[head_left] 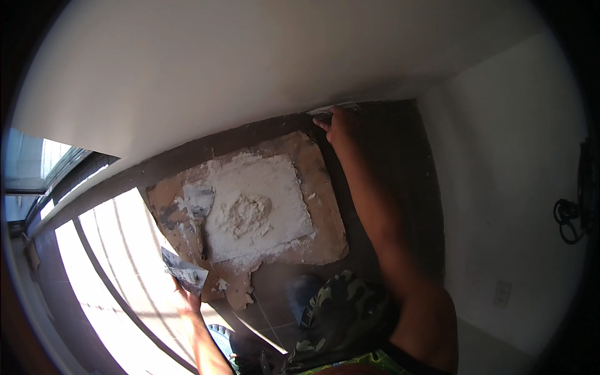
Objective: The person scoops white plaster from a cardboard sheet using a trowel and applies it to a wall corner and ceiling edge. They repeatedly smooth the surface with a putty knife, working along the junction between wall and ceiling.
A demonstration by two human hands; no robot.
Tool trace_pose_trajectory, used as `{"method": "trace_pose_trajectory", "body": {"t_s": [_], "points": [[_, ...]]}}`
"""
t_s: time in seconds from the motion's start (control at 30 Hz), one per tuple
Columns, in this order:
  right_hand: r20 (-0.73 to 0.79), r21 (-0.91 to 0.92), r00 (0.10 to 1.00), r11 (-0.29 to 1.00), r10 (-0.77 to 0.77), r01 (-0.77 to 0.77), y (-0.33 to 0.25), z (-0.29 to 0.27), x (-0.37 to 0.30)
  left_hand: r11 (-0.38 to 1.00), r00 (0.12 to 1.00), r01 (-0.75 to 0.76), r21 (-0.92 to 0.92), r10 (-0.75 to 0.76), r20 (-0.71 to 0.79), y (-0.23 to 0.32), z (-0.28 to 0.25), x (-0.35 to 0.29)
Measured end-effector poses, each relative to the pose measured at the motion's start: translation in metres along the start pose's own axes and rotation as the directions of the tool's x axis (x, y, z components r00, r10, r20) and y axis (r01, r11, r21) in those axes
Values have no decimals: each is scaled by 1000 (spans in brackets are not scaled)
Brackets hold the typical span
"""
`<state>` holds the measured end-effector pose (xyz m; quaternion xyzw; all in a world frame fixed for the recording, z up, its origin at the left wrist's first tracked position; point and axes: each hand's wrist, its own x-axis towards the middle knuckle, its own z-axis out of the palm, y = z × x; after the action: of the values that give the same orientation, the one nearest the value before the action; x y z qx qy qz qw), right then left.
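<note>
My left hand (187, 301) grips a wide putty knife (189, 275), a flat grey blade with white smears, above the lower left corner of the cardboard. My right arm stretches far forward, and my right hand (336, 125) is closed on a thin flat scraper (322, 112) at the foot of the wall. Its handle is hidden by the fingers. Between the hands lies a white-dusted board (284, 234) bearing a heap of white plaster-like powder (245, 215). Another putty knife (200, 201), caked with white, rests on the board's left edge.
Torn brown cardboard (328, 234) lies under the board on the dark tiled floor (400, 169). A pale wall (206, 69) runs ahead; another (494, 187) at right has an outlet (502, 293) and a hanging black cable (567, 222). Bright sunlight (103, 250) falls at left below a window (37, 162).
</note>
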<state>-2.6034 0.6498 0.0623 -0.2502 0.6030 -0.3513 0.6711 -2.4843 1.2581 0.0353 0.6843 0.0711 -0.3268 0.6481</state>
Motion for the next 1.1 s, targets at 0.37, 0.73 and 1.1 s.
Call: {"method": "trace_pose_trajectory", "body": {"t_s": [0.37,0.73,1.1], "points": [[219,-45,966,988,-136,150,13,49,-47,595,964,267,-758,-178,200,31,26,-6],[-73,-371,768,732,-637,571,-65,-101,43,863,929,-116,-491,269,254,21,-19,9],[218,-683,733,436,-644,586,33,-16,47,696,923,180,-695,124,363,61,6,5]]}}
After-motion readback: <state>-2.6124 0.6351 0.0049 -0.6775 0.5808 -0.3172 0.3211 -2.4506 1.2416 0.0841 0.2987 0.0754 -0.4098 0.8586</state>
